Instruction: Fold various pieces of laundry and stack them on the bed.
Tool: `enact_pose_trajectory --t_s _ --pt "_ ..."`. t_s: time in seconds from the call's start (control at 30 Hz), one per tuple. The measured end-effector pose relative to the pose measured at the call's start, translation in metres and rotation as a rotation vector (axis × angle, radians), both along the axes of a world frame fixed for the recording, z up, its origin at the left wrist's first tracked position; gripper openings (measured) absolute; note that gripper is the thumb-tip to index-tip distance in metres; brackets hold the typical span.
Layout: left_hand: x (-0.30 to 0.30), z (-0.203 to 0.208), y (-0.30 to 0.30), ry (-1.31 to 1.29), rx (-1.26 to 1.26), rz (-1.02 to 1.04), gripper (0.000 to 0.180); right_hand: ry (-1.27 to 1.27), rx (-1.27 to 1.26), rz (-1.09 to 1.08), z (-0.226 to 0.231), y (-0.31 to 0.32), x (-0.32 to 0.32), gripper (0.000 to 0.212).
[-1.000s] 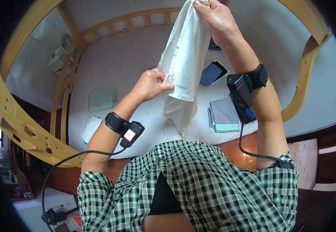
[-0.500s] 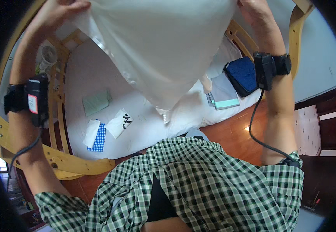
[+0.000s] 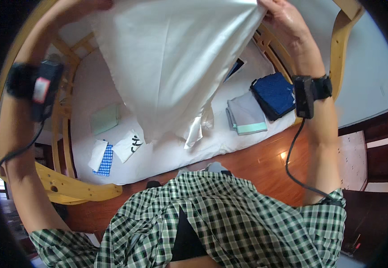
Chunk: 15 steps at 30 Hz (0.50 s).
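White cloth (image 3: 167,67) up over the bed (image 3: 86,91), hanging wide, not folded. Pinched in right hand (image 3: 285,20); can't tell grip of left hand (image 3: 93,4), well apart, partly hidden. Already folded: grey cloth (image 3: 249,114) below.

- Right hand (image 3: 285,20): we see it pinching the upper right corner of a white satiny cloth (image 3: 167,67), spread and hanging before the bed (image 3: 84,85).
- Left hand (image 3: 96,4): at the top edge, partly cut off; we cannot make out its grip.
- Right of cloth, we log folded grey fabric (image 3: 247,111) beside a navy garment (image 3: 275,91).
- Left: pale green fabric (image 3: 104,119), blue checked fabric (image 3: 106,161).
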<state>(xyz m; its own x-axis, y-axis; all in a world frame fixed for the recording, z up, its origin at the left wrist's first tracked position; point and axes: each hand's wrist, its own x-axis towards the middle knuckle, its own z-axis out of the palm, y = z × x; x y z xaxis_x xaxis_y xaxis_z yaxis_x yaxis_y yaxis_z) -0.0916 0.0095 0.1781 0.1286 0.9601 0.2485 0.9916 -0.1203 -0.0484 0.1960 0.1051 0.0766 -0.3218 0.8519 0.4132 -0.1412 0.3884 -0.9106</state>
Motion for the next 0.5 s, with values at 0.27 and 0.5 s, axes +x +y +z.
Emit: enact_pose_trajectory --t_s 0.27,0.5 --pt "0.062 -0.046 0.131 -0.101 0.158 -0.147 0.016 -0.333 -0.111 -0.417 -0.008 0.045 0.102 0.009" --pt "0.090 -0.022 0.240 -0.495 0.222 -0.705 0.044 -0.234 0.189 -0.582 0.071 -0.030 0.131 0.016"
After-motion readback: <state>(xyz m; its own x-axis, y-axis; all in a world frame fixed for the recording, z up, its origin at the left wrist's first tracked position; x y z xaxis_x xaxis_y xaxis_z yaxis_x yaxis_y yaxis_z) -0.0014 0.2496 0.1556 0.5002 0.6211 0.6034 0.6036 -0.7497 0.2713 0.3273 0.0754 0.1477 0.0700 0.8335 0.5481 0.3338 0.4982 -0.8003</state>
